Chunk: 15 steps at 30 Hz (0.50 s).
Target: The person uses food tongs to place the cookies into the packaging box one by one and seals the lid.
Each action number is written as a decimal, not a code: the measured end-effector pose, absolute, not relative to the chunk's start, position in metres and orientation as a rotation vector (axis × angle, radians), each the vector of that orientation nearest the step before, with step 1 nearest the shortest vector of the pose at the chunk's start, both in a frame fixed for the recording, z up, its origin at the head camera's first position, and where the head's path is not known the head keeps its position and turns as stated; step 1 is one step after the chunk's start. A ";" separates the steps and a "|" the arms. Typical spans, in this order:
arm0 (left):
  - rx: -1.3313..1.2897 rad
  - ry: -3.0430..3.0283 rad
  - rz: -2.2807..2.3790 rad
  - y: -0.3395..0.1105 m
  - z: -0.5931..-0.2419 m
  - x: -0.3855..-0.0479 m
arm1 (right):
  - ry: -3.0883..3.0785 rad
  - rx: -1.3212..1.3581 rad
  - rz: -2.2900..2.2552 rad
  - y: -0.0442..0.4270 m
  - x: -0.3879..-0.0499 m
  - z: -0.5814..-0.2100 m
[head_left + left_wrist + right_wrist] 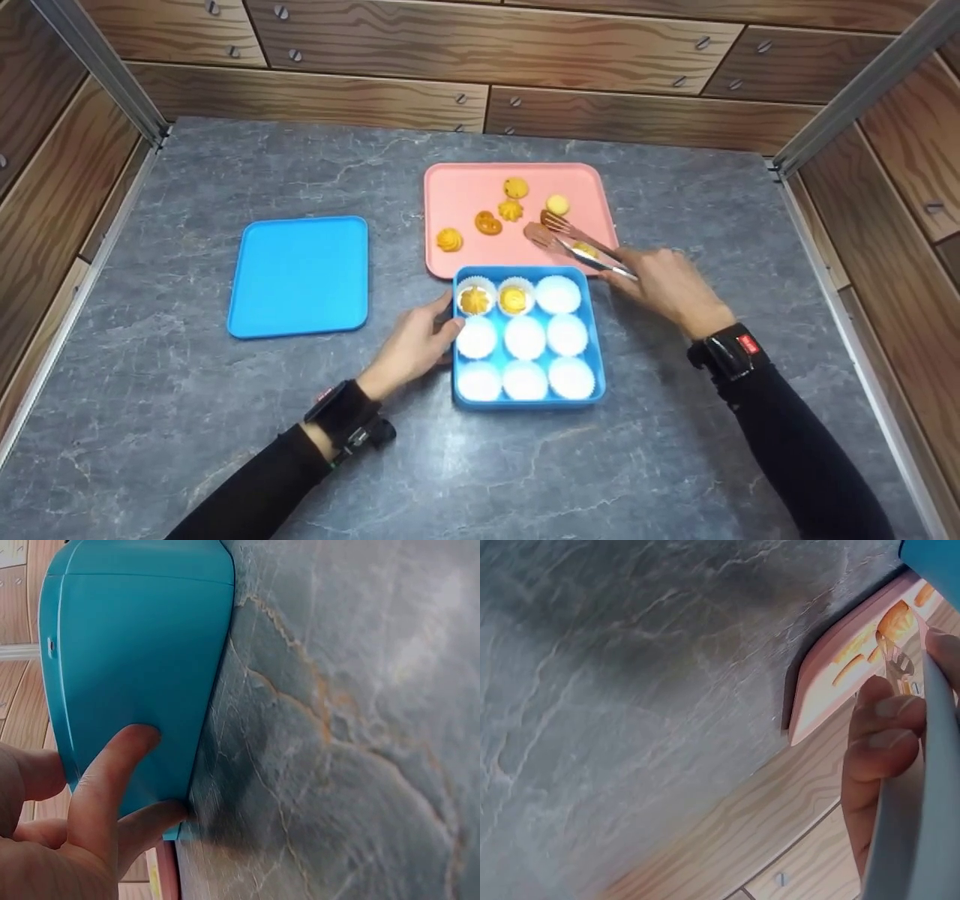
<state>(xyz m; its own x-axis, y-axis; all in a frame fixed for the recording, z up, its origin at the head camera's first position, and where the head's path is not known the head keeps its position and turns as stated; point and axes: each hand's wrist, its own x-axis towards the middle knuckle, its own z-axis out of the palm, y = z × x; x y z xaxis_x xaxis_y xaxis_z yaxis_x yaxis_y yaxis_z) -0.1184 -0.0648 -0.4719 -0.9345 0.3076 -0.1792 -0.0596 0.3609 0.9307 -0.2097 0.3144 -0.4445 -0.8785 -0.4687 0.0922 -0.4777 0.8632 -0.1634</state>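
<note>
My right hand [671, 289] holds a pair of tongs [592, 259], its brown slotted tips spread over the pink tray [450, 180]. A yellow cookie [585, 249] shows between the tong arms. In the right wrist view, a golden cookie [895, 621] appears by the tips; whether they grip it I cannot tell. My left hand [412, 345] holds the left wall of a blue box [598, 352], thumb at the rim and fingers against the outer side [142, 675]. White paper cups [525, 337] fill the box in rows. A star-shaped cookie [474, 301] and a swirl cookie [513, 300] sit in two back-row cups.
On the pink tray lie a swirl cookie [449, 240], a pretzel cookie [488, 223], a star-shaped cookie [511, 210], a speckled round cookie [515, 187] and a pale round one [557, 205]. A blue lid [300, 277] lies left of the box. Wood-patterned walls border the grey table.
</note>
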 end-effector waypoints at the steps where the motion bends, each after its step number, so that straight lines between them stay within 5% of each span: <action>1: 0.218 2.304 1.595 -0.065 -0.472 -0.118 | -2.986 0.756 0.292 0.315 -0.210 -0.445; 15: 0.229 2.330 1.598 -0.066 -0.473 -0.119 | -3.023 0.717 0.316 0.321 -0.204 -0.434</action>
<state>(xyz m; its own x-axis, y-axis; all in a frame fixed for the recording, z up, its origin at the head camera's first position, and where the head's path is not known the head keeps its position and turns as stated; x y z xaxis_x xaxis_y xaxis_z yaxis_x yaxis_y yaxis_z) -0.1185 -0.0656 -0.4731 -0.9405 0.3001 -0.1593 -0.0406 0.3663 0.9296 -0.2038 0.3210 -0.4345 -0.8944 -0.4425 0.0643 -0.4463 0.8741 -0.1918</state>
